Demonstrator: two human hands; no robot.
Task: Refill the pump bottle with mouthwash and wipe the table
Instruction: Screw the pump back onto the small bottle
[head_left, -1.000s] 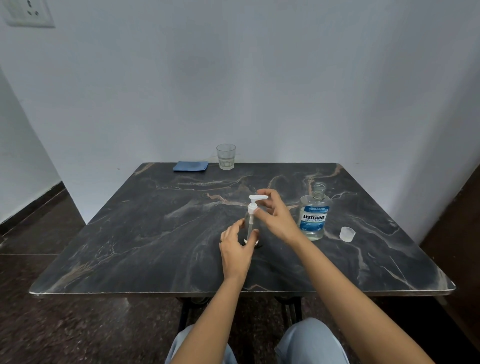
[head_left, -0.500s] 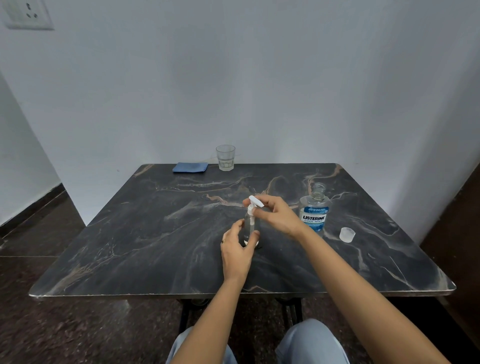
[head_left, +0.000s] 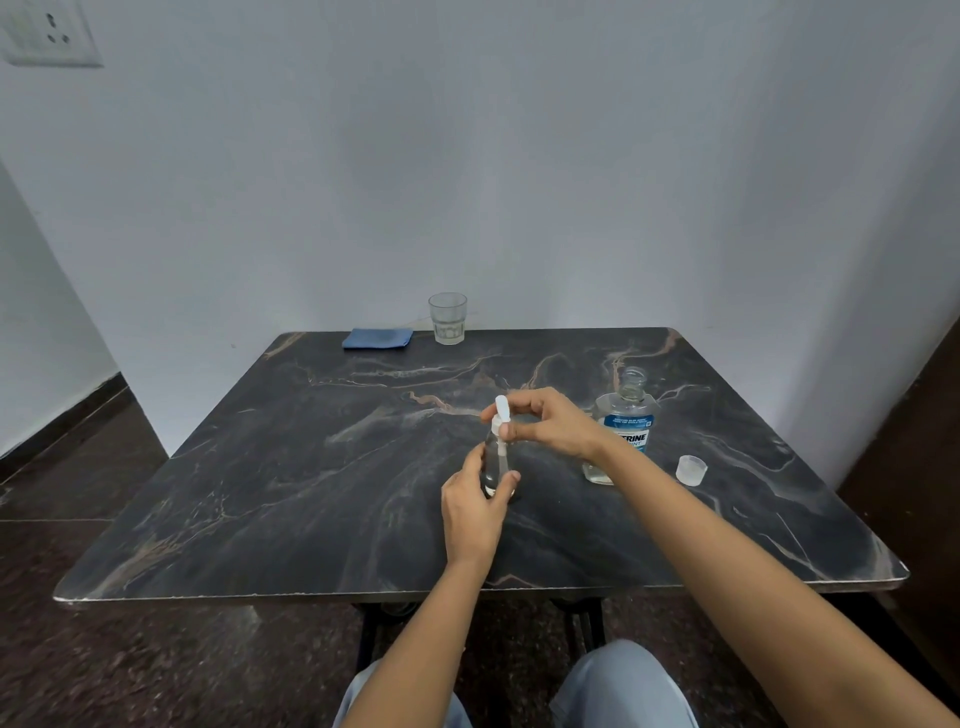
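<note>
While the left hand (head_left: 475, 506) is gripping the pump bottle (head_left: 496, 460) left of the uncapped mouthwash bottle (head_left: 623, 426), the right hand (head_left: 545, 423) is pinching the pump head (head_left: 502, 415), whose nozzle has swung round since a second ago, probably being unscrewed or tightened; the cloth (head_left: 376, 338) is lying untouched.

We see a dark marble-patterned surface (head_left: 291, 493) with rounded corners. At its far edge lie a folded blue cloth (head_left: 376, 338) and, just beside it, an upright clear glass tumbler (head_left: 447, 317). Toward the right stand an uncapped Listerine mouthwash bottle (head_left: 626, 423) and, nearby, its clear cap (head_left: 691, 469). The small pump bottle (head_left: 496, 462) stands near the centre.
</note>
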